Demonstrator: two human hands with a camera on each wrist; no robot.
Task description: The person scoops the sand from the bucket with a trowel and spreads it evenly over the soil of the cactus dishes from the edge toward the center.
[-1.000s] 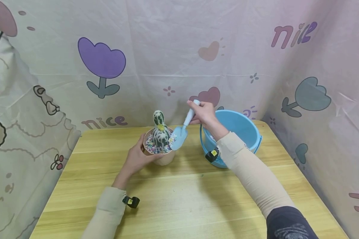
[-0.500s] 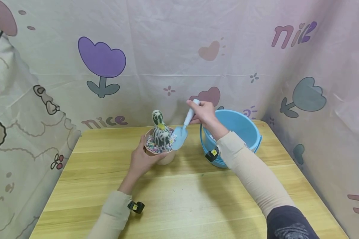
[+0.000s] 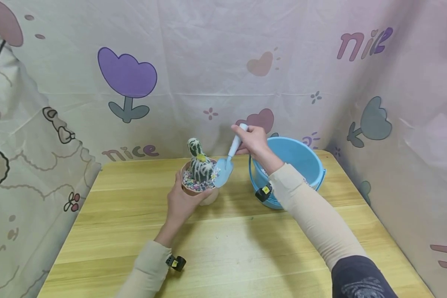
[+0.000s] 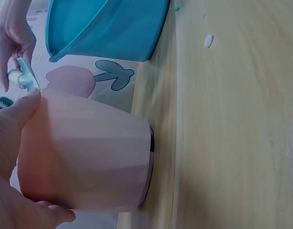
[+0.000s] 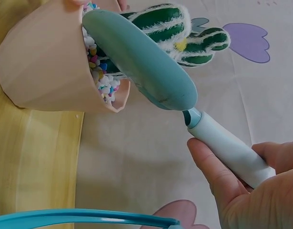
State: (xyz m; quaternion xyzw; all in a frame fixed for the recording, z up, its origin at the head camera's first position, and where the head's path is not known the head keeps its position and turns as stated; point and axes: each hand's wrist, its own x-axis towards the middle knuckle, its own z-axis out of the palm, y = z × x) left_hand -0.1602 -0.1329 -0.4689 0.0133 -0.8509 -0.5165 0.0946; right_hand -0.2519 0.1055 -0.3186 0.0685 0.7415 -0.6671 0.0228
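Observation:
My left hand (image 3: 183, 199) grips a peach-coloured flowerpot (image 4: 89, 152) round its side near the rim. In the pot a green cactus (image 3: 201, 169) with white fuzz and a yellow spot stands among multicoloured pebbles (image 3: 193, 183). Between thumb and fingers, my right hand (image 3: 254, 141) holds the pale handle of a light blue trowel (image 3: 223, 173). The trowel's blade slants down over the pot's right rim, beside the cactus. From the right wrist, the blade (image 5: 141, 62) covers part of the pebbles and cactus. The right forearm passes in front of the bucket.
A light blue bucket (image 3: 294, 153) stands on the wooden table (image 3: 223, 248) to the right of the pot, its handle hanging on the near left side. A small white pebble (image 4: 208, 41) lies on the table. A printed cloth (image 3: 193, 54) hangs close behind the table.
My left hand and forearm have shifted to the right round the pot. The cactus top leans slightly further left, while the right hand and trowel stay nearly in place.

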